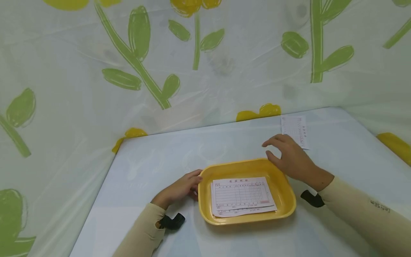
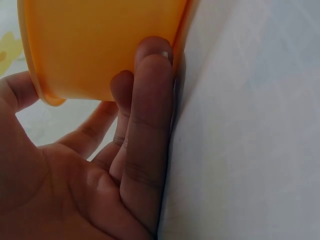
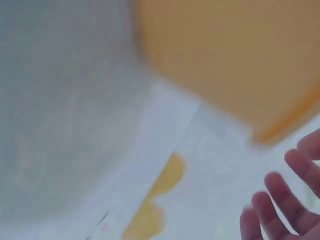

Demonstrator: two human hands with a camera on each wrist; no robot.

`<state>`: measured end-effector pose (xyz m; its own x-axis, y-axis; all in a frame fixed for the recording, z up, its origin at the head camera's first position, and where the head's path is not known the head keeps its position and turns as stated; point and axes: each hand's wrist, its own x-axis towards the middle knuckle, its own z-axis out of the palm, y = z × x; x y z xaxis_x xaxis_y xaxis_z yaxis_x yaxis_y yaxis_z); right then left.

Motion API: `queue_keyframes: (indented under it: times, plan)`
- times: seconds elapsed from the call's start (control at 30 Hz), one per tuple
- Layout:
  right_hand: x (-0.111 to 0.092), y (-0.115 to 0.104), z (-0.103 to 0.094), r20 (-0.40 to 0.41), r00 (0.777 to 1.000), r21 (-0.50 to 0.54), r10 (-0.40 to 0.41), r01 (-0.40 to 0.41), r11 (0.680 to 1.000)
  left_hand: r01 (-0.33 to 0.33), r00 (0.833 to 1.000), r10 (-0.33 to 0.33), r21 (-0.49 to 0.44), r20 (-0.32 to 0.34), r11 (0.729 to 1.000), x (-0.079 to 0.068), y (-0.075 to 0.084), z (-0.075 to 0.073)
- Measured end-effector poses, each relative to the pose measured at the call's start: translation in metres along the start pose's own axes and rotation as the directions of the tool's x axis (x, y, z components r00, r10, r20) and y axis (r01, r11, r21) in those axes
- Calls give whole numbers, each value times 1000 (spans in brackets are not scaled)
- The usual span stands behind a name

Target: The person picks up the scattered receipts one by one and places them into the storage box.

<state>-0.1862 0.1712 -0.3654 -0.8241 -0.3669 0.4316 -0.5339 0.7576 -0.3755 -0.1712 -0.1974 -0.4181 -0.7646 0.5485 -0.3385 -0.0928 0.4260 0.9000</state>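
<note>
A yellow plastic basin sits on the table with a small stack of printed receipt forms lying in it. At the basin's left end, my left hand holds it by the side. The left wrist view shows the thumb at the rim and the fingers against the outer wall, low beside the tabletop. My right hand is raised over the back right corner of the basin, fingers spread and loosely bent with nothing between them. In the right wrist view its fingers appear apart from the blurred basin.
Another printed paper slip lies at the back right of the table, behind my right hand. The pale tabletop meets a flower-patterned curtain along its back edge. Dark straps hang at both wrists.
</note>
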Motion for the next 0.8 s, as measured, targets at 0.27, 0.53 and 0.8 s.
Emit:
queue_keyframes:
  times: [0.27,0.53,0.8]
  plan:
    - [14,49,-1,-27,984,-43,174,-175,984,-22,1000,22,-10,6,1000,-1,2,2]
    - [24,83,-2,57,940,-125,336,-327,937,-7,1000,7,-13,5,1000,-1,1,2]
    - [33,98,-2,140,904,-173,403,-379,909,-3,1000,3,-10,1,1000,-1,1,2]
